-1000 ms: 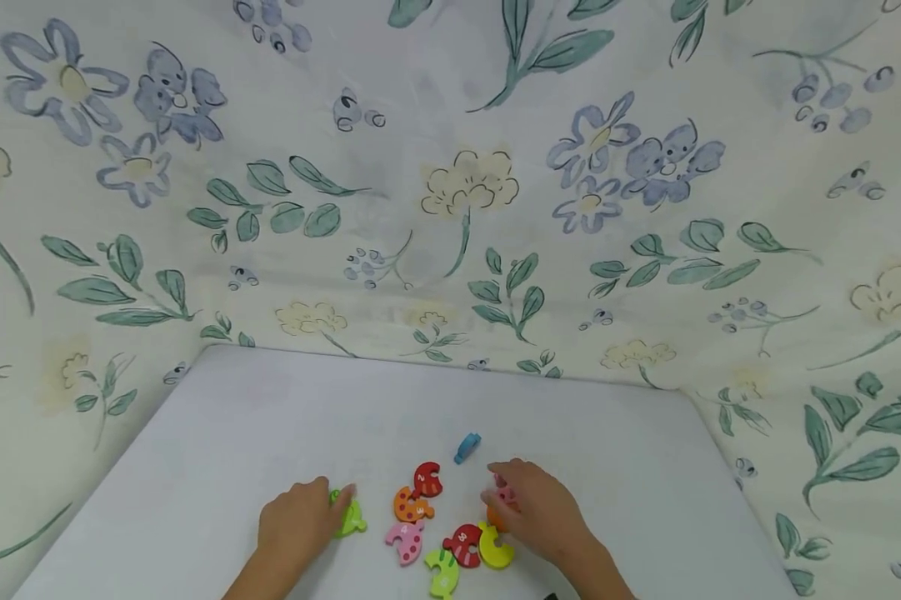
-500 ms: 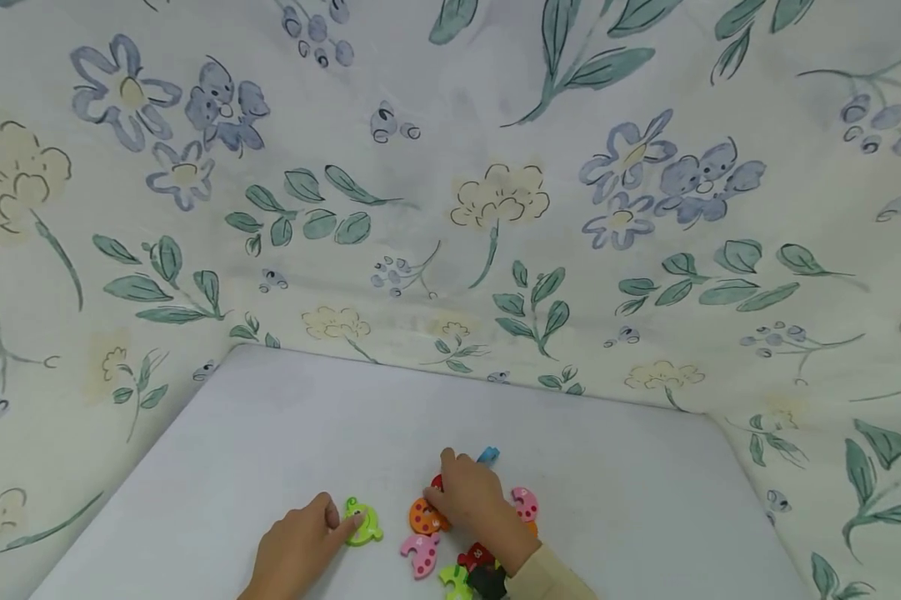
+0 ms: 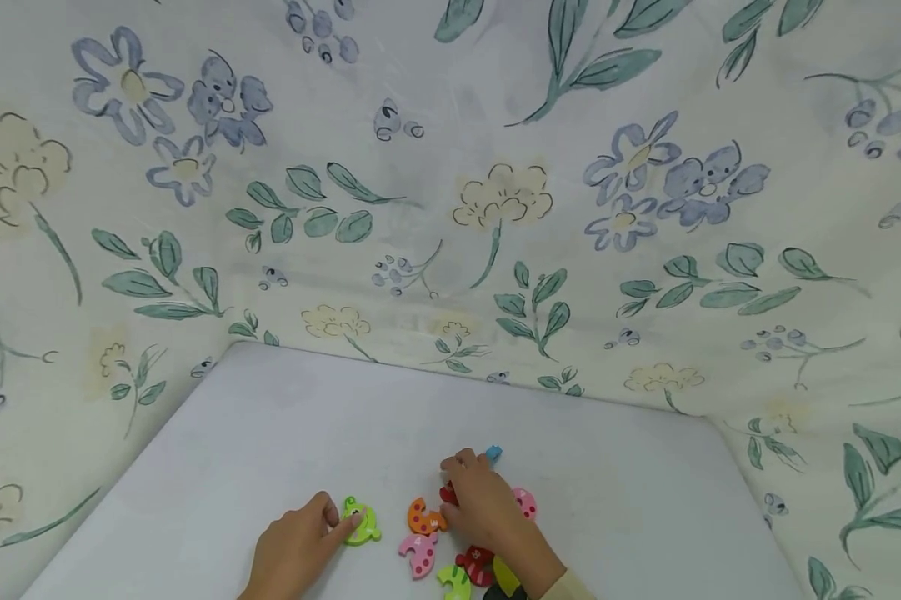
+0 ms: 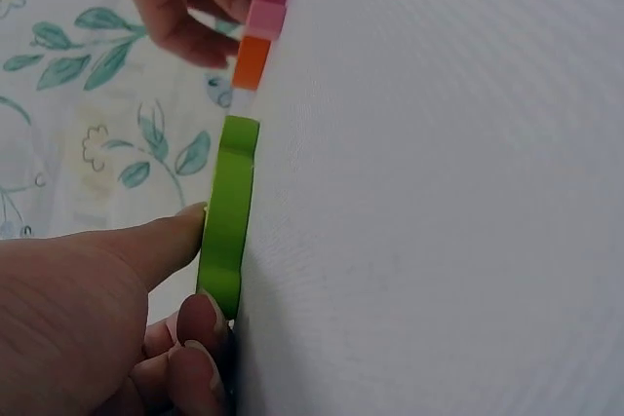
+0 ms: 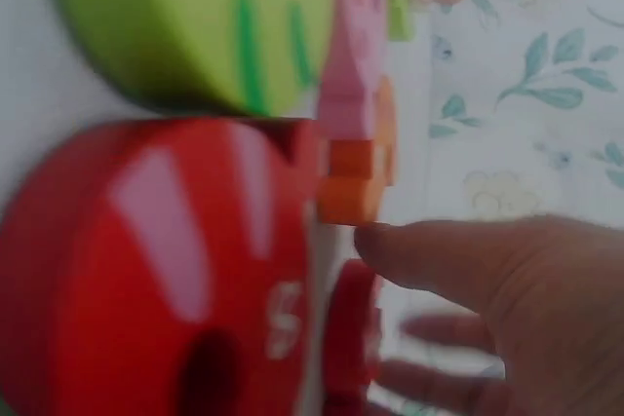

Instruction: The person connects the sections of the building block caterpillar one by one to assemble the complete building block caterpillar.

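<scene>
On the white table my left hand [image 3: 292, 542] holds a green wooden puzzle piece with a face [image 3: 363, 533]. In the left wrist view the thumb lies on the face of that green piece [image 4: 229, 211] and curled fingertips meet its near edge. My right hand [image 3: 488, 507] grips a red puzzle piece [image 3: 447, 494], mostly hidden under the hand. The right wrist view shows this red piece [image 5: 348, 333] between thumb and fingers. Left of it lies an orange dotted piece [image 3: 422, 518], and below that a pink dotted piece [image 3: 418, 554], touching the orange one.
Nearer me lie a striped green piece [image 3: 455, 583], a red piece numbered 5 [image 3: 476, 567] and a yellow piece [image 3: 505, 573], partly covered by my right wrist. A second pink piece [image 3: 525, 502] sits right of the hand. Behind stands a small blue piece [image 3: 493, 453]. Floral cloth [image 3: 420, 333] surrounds the table.
My right hand has left the pink and orange pieces at the right, reached the red piece and shifted it slightly rightward, off the orange one. My left hand stays at the green piece.
</scene>
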The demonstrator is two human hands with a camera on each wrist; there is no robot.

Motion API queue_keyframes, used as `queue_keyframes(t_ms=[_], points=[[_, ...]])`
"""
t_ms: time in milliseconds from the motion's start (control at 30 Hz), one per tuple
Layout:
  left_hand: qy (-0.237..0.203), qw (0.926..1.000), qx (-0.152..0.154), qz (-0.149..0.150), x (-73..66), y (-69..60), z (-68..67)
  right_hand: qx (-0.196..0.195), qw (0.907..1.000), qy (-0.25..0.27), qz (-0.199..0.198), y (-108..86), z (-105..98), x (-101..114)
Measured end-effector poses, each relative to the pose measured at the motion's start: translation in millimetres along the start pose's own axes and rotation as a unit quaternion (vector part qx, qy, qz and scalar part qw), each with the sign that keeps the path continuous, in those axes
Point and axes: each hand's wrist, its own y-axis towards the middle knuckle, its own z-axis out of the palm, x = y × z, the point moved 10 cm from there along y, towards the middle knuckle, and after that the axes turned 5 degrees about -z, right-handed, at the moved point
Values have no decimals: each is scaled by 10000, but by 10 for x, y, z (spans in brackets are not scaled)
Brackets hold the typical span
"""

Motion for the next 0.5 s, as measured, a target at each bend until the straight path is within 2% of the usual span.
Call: queue_keyframes(t_ms=[100,200,333,433,500], points=[[-62,10000,-5,38,9,-7,-14,-236,9991,88,344,-4,13,-103],[-144,9999,-35,88,6,-5,-20,-349,9989,39,313,2,11,-121],[-164,9997,-139,152,-1,3,-36,-259,9988,393,-154,12,-62,45],[-165,9996,-176,169,0,13,-40,-96,9964,585,-600,22,-124,295],[-164,9995,-187,171,-3,20,-47,-56,9944,464,-944,40,-142,495]])
